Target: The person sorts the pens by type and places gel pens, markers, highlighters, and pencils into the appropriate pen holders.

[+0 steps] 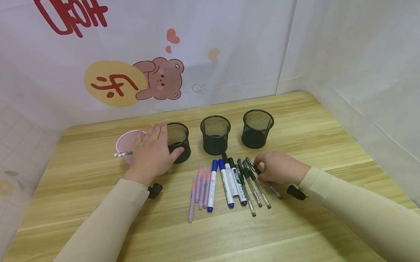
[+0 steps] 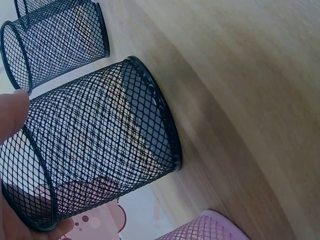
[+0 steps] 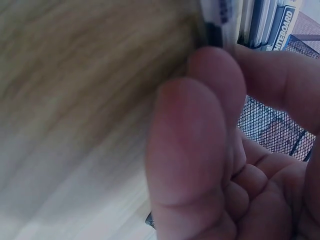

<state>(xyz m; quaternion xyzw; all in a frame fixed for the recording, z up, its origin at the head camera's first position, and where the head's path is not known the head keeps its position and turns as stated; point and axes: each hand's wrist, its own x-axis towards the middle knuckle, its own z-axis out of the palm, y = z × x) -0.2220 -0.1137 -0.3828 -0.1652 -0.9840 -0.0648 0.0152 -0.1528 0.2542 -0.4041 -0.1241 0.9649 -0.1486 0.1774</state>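
Note:
My left hand (image 1: 152,152) lies over the rims of a pink cup (image 1: 121,140) and the leftmost black mesh cup (image 1: 180,144), fingers straight and thumb spread. In the left wrist view, its thumb (image 2: 12,114) touches the rim of this black mesh pen cup, and fingertips show at the rim's other side. My right hand (image 1: 281,167) pinches a clear gel pen with a black cap (image 1: 251,163) at the right end of the pen row. The right wrist view shows that pen (image 3: 219,20) at the fingertips, partly blurred.
Two more black mesh cups (image 1: 216,143) (image 1: 255,137) stand to the right. In the row lie lilac pens (image 1: 191,203), blue markers (image 1: 212,189), black whiteboard markers (image 1: 239,186) and several gel pens (image 1: 252,189). White-tipped sticks (image 1: 120,154) poke from the pink cup. Cloth (image 1: 232,41) hangs behind the table.

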